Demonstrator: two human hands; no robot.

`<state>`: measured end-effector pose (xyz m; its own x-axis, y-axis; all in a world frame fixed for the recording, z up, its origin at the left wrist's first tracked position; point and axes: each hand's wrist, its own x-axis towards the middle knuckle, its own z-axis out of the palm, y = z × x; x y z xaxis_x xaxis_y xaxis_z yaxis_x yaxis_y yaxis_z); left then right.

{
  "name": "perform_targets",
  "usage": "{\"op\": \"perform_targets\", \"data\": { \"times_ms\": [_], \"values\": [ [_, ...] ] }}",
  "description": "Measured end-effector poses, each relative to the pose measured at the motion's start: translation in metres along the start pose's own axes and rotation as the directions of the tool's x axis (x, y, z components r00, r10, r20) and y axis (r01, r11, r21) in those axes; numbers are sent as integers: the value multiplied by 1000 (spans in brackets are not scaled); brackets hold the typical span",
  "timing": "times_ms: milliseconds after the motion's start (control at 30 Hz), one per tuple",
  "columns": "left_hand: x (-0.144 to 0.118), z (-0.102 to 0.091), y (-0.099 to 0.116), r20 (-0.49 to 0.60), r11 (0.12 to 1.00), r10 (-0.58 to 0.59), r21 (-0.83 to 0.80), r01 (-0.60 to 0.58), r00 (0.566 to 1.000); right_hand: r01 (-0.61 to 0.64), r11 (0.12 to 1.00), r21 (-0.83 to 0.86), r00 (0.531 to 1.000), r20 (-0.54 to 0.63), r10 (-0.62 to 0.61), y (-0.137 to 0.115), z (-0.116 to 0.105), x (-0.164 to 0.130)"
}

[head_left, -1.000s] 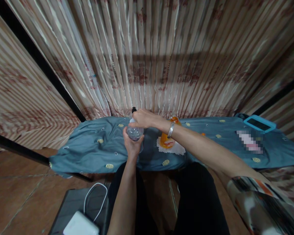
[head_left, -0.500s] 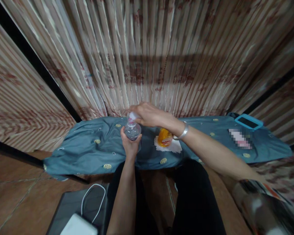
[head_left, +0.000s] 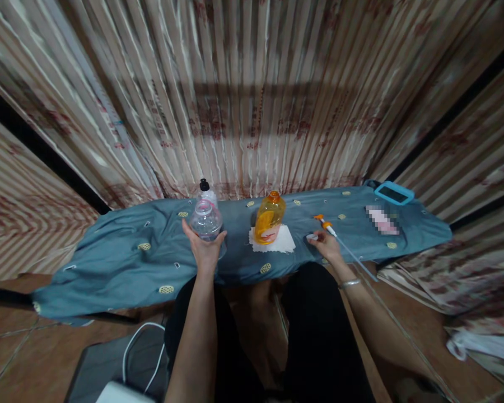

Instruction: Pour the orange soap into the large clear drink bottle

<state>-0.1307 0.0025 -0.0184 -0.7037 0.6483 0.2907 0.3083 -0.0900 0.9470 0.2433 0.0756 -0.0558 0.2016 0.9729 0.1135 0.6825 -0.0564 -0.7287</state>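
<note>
Upright, the clear bottle [head_left: 205,219] sits gripped in the left hand [head_left: 204,250] over the blue cloth [head_left: 121,257]; right hand [head_left: 326,244] pinches a small white cap beside the pump tube [head_left: 340,243]; best keep the bottle level and steady.

A long tabletop [head_left: 121,263] runs left to right, draped in a blue-grey cloth [head_left: 151,252] with small yellow motifs. Near its middle an orange bottle [head_left: 269,218] stands upright on a white paper square [head_left: 282,242]. Left of the orange bottle stands a black-capped white bottle [head_left: 206,192]. Right of it lies an orange-and-white pump tube [head_left: 331,230], and farther right, at the far corner, a blue-framed device [head_left: 393,193].
</note>
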Motion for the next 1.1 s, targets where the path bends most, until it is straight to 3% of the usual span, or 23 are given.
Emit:
{"op": "perform_targets", "data": {
  "times_ms": [100, 267, 400, 533, 733, 867, 1000, 1100],
  "values": [
    [-1, 0, -4, -21, 997, -62, 38, 63, 998, -73, 994, -87, 996, 35, 76, 16, 3, 10],
    [-2, 1, -8, -45, 993, -109, 48, 111, 993, -8, 994, -109, 1000, -2, 8, 22, 3, 2],
    [-7, 2, -7, -81, 997, -76, 29, 78, 994, 98, 994, -47, 995, -26, -100, 11, -4, -20],
    [-18, -1, -2, -59, 998, -56, 6, 56, 997, 206, 976, 74, 978, 30, -208, -12, -2, -62],
    [-41, -8, 27, 103, 997, 0, -79, 9, 995, 302, 896, 325, 905, 197, -377, -58, 18, -135],
    [-67, -4, 53, 246, 985, 18, -169, 25, 969, 264, 826, 498, 879, 228, -418, -79, 28, -153],
    [-97, 2, 75, 468, 939, 28, -315, 137, 884, 124, 693, 710, 878, 246, -410, -75, 25, -153],
    [-116, 8, 87, 599, 889, 24, -379, 257, 800, -79, 492, 867, 871, 300, -389, -57, 19, -155]
  ]
}}
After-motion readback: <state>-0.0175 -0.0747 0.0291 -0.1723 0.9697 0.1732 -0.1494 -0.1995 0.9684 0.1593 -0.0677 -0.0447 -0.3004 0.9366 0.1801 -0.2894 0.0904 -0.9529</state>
